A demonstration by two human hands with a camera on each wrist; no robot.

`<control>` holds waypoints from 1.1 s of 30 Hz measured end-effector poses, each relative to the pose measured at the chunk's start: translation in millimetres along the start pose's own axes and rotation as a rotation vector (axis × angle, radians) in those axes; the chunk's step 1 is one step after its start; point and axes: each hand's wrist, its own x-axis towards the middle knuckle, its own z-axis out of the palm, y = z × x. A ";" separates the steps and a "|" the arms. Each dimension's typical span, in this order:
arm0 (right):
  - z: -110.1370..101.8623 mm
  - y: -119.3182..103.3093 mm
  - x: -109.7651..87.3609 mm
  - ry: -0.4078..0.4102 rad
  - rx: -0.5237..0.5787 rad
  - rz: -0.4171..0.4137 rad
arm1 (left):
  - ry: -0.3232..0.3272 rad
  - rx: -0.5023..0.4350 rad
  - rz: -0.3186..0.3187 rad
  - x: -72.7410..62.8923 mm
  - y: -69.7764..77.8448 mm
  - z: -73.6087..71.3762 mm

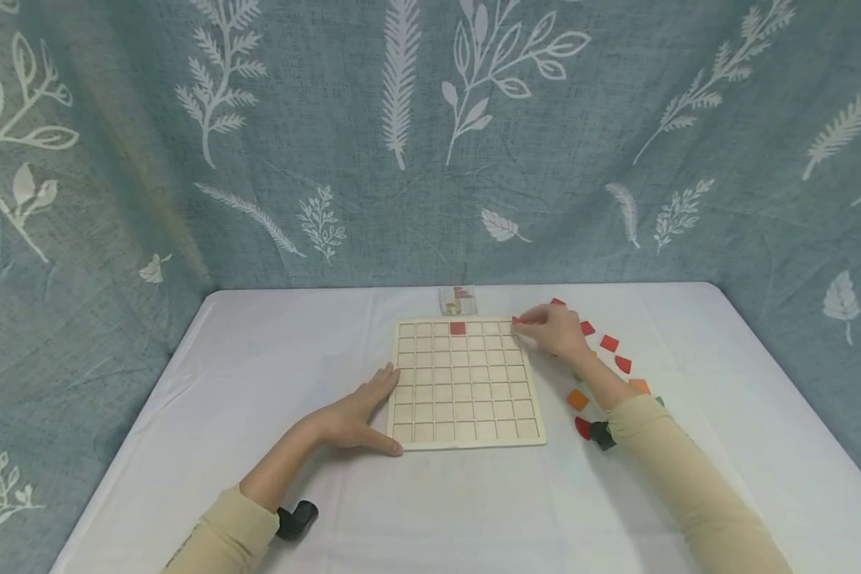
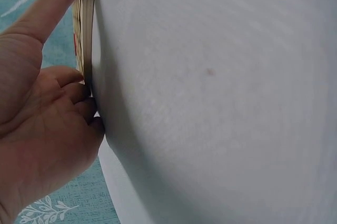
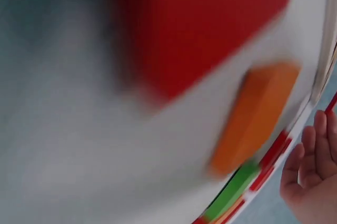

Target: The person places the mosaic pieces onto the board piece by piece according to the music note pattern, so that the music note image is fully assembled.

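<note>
Red piece (image 1: 516,320): located at the far right corner of the pale gridded board (image 1: 462,391), in the pinch of the right hand (image 1: 552,331); whether it touches the board cannot be told. Governing relation, as judged: the piece lies at the right end of the board's far row, and the seated red tile (image 1: 458,328) lies to its left in that row's middle cell, with cells between. The right hand is the nearer hand; its thumb and fingertips are closed on the piece. The left hand (image 1: 359,410) is at the board's left edge, diagonally across from the piece, fingers extended and thumb spread to the near left corner, touching the board and gripping nothing. Orientation: the visible part of the piece projects from the fingertips toward the board's left; the right wrist view shows it only as a thin slanted edge. Fingers conceal the remainder, so its full outline and long axis cannot be determined. The board itself is nearly square, with no evident long axis.
</note>
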 end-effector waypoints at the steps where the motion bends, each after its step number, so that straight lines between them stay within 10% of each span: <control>1: 3.5 -3.5 0.7 -0.010 0.013 -0.001 | -0.001 0.000 0.000 0.1 0.1 0.0; 33: 41.8 -43.0 16.5 -0.127 -0.011 -0.170 | -0.008 -0.003 0.027 -0.8 2.3 -1.3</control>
